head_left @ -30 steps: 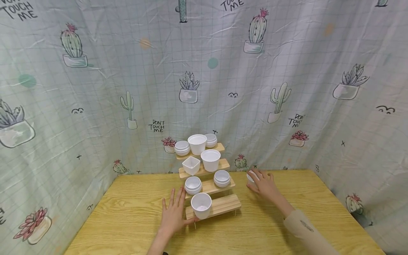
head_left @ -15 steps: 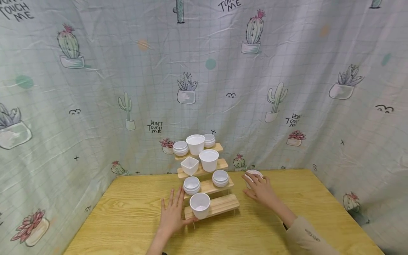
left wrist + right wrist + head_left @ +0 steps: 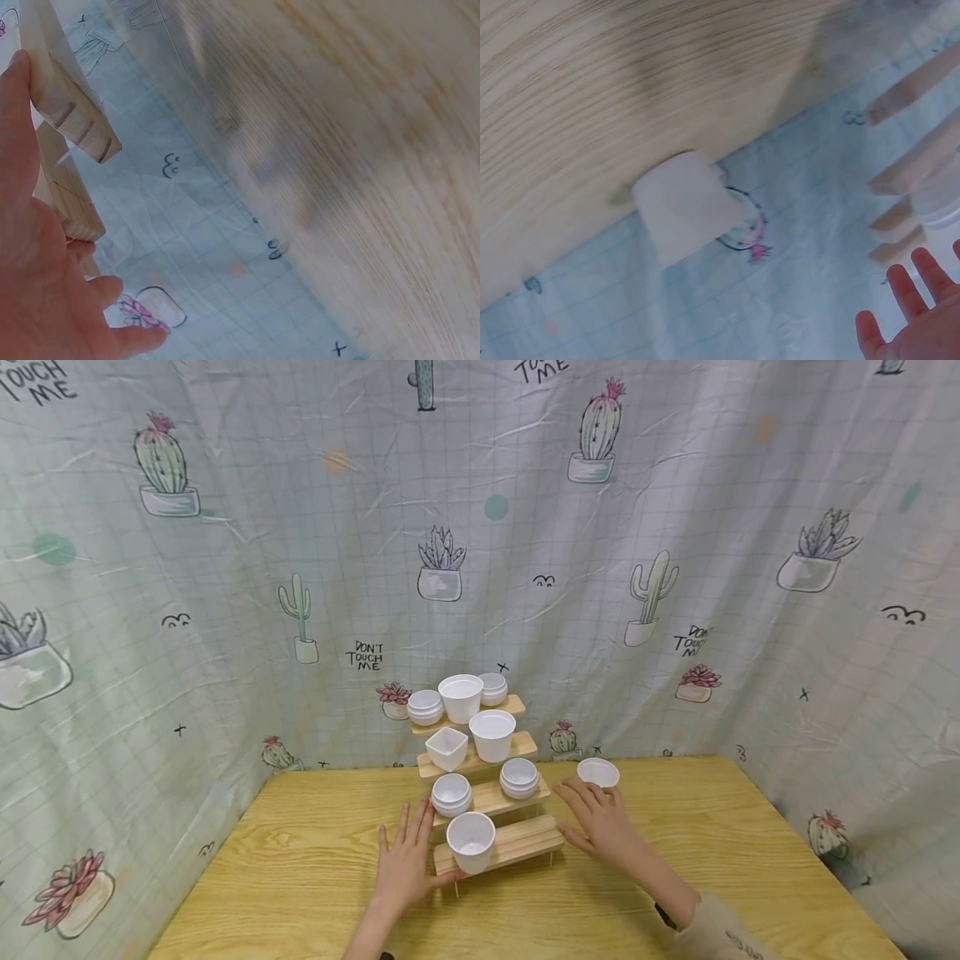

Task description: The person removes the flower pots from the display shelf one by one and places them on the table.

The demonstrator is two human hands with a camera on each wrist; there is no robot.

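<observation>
**Wooden step stand (image 3: 528, 841) full of white pots (image 3: 471, 843), both hands loose**

So the four-tier stand's at lower centre of the head view with eight pots on it, including one square pot (image 3: 447, 749). Left hand (image 3: 405, 868) isn't clutching anything, just fingers spread, touching the stand's left side. Right hand (image 3: 609, 827) is empty, fingers extended, by the stand's right end. A lone white pot (image 3: 598, 773) sits upright on the wooden table (image 3: 300, 860), lower right of centre.

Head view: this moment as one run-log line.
left hand: touching tiered stand | right hand: holding nothing, near stand's right end | stand: eight white pots | lone white pot: on table, beyond right hand
</observation>
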